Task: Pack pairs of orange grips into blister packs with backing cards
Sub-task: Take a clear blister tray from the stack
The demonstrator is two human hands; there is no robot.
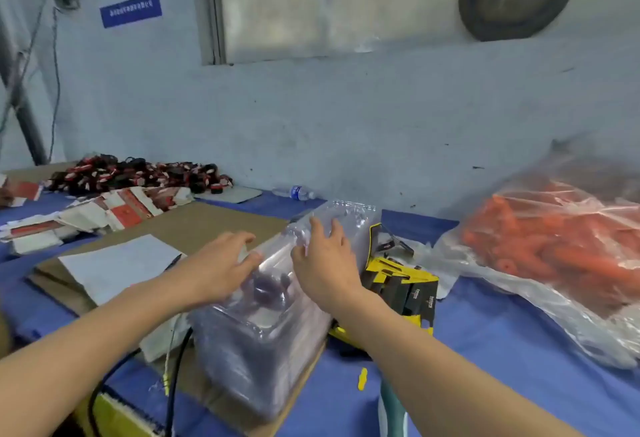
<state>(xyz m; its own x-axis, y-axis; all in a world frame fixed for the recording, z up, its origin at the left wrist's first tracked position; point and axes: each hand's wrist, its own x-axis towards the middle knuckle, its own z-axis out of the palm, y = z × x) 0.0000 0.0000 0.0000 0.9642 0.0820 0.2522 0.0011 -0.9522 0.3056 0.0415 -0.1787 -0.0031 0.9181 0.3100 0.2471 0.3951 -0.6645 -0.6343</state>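
A stack of clear blister packs is touched by the left hand and right hand, fingers held loosely spread.

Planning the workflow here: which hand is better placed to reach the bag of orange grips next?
Probably the right hand: the bag of orange grips lies on its side, while the left hand sits across the blister pack stack.

My left hand and my right hand press with spread fingers against the upper part of a tall stack of clear blister packs on the blue-covered table. Yellow-and-black backing cards lie just right of the stack. Farther right sits a clear bag of orange grips.
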